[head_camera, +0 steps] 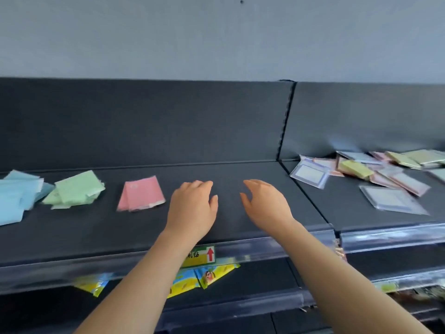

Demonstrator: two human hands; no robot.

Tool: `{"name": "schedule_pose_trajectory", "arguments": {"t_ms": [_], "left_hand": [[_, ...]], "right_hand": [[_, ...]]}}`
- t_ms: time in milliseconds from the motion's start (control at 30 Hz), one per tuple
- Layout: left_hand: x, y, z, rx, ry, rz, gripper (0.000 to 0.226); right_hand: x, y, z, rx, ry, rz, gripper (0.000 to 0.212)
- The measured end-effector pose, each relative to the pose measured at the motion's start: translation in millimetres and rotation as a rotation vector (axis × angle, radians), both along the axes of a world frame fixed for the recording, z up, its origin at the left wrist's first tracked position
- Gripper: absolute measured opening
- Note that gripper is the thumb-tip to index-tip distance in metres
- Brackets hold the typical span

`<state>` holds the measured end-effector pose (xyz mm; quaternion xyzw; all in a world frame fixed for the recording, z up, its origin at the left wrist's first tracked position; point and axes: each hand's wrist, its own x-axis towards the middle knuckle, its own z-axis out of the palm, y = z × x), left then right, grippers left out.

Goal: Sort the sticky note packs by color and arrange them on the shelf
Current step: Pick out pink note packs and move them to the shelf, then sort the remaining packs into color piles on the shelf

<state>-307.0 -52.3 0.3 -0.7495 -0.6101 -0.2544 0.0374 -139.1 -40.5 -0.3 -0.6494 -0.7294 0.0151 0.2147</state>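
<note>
**Empty hands over the next free spot**

Both hands, left (192, 208) and right (265, 203), hover open and empty above the shelf (240, 222). Toward its left end lie sorted blue packs (16, 196), green packs (77, 191) and pink packs (142, 194), kept apart by color. The unsorted heap (375, 172) waits right of the divider.

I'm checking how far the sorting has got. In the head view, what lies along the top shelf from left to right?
Blue packs → green packs → pink packs → left hand → right hand → mixed unsorted pile on the next section. Both hands are empty and open.
</note>
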Motion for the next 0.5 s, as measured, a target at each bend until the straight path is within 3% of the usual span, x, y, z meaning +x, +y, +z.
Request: {"name": "schedule_pose_trajectory", "arguments": {"t_ms": [267, 500], "left_hand": [[130, 0, 6, 0.002, -0.009, -0.188, 0.037], [264, 8, 10, -0.01, 0.01, -0.239, 0.025]], "right_hand": [[134, -24, 3, 0.025, 0.006, -0.192, 0.03], [272, -35, 15, 0.004, -0.021, -0.27, 0.035]]}}
